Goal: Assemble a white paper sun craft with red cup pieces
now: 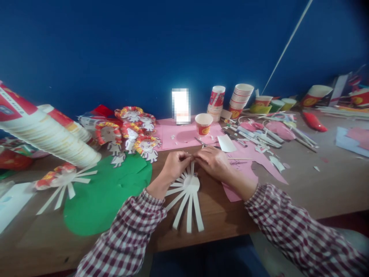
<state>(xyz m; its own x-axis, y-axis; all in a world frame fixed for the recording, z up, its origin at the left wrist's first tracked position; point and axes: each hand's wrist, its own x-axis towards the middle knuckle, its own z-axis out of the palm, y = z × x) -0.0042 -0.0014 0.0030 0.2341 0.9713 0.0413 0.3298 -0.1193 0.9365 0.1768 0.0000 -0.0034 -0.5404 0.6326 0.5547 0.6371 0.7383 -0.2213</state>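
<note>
A paper cup cut into strips (191, 184) lies fanned out on the wooden table, its round base in the middle and white strips spreading mostly left and toward me. At its far edge my left hand (177, 165) is closed, thumb and fingers pinching a strip tip. Beside it, my right hand (211, 161) is also closed, its fingertips meeting the left ones at the same strip. The exact spot between the fingertips is partly hidden. Just beyond my hands are a pair of scissors (201, 142) and a white paper piece (226, 143).
A paper cup (203, 125) stands on pink paper (173, 134). Stacked cups (241, 100) are behind it. Lion-like paper figures (131, 134) and a green sheet (106, 200) lie left, near a leaning cup stack (54, 138). Markers (259, 134) and scraps lie right.
</note>
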